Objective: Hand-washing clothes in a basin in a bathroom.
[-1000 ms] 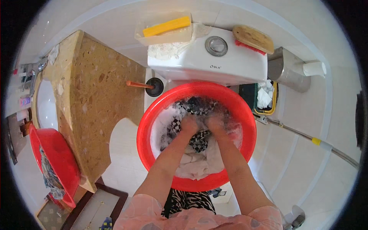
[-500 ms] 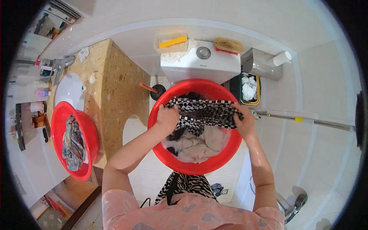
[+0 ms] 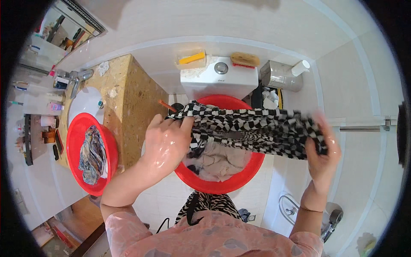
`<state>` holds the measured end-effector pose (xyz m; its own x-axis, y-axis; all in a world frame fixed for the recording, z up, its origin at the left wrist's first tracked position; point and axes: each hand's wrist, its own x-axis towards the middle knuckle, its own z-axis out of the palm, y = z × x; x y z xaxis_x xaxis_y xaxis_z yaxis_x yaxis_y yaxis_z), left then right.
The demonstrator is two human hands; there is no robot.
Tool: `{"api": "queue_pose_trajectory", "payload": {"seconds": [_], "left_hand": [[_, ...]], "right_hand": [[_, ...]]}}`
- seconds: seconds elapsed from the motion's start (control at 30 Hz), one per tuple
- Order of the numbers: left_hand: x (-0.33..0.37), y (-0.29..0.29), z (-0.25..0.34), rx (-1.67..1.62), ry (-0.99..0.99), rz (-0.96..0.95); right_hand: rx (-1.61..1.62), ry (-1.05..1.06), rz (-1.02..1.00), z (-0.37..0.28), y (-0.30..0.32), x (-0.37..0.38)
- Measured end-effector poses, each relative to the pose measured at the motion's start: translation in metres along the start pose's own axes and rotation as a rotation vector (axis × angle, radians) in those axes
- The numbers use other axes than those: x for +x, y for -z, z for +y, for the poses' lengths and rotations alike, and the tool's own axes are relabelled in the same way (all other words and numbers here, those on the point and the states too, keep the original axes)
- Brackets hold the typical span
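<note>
Black-and-white checked fabric garment [image 3: 252, 126], drawn out lengthwise between my two hands above a round, bright red plastic basin [image 3: 222, 186]. My left hand [image 3: 165, 143], wet and seen from the back, has its fingers closed over the garment's left end. My right hand [image 3: 324, 156] grips the opposite end, thumb on the near side and fingers curled round the far side; its fingertips are blurred. The fabric spans the basin's upper part and extends past its right rim, covering part of the opening. Beneath it, in the basin, lie sodden pale beige cloth [image 3: 222, 156] and darker pieces at left. Beyond the basin stands a white toilet cistern [image 3: 218, 76], bearing a yellow bar [image 3: 192, 58] in a translucent tray and a wooden-backed brush [image 3: 245, 58] with red bristles. At left, beside the speckled tan stone counter [image 3: 141, 98], a second red plastic basin [image 3: 73, 141] contains crumpled multicoloured cloth [image 3: 93, 154].
</note>
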<state>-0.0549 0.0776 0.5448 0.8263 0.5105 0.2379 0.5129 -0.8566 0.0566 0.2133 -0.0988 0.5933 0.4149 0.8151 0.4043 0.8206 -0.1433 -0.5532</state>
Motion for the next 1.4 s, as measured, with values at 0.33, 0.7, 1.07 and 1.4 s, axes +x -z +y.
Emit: {"api": "queue_pose_trajectory", "payload": {"seconds": [0.33, 0.7, 1.07, 1.4], "left_hand": [[-0.026, -0.089, -0.009, -0.072, -0.004, -0.387], [-0.071, -0.342, 0.013, -0.280, 0.216, -0.491], [-0.162, -0.586, 0.026, -0.363, 0.723, -0.571], [-0.071, -0.570, 0.041, -0.880, 0.996, -0.617]], "right_hand": [[0.359, -0.219, -0.405, 0.067, -0.106, -0.025], [-0.165, -0.303, -0.572, 0.273, -0.369, -0.154], [0.122, -0.244, -0.300, 0.182, -0.472, -0.235], [0.344, -0.465, -0.479, 0.274, -0.527, -0.225]]}}
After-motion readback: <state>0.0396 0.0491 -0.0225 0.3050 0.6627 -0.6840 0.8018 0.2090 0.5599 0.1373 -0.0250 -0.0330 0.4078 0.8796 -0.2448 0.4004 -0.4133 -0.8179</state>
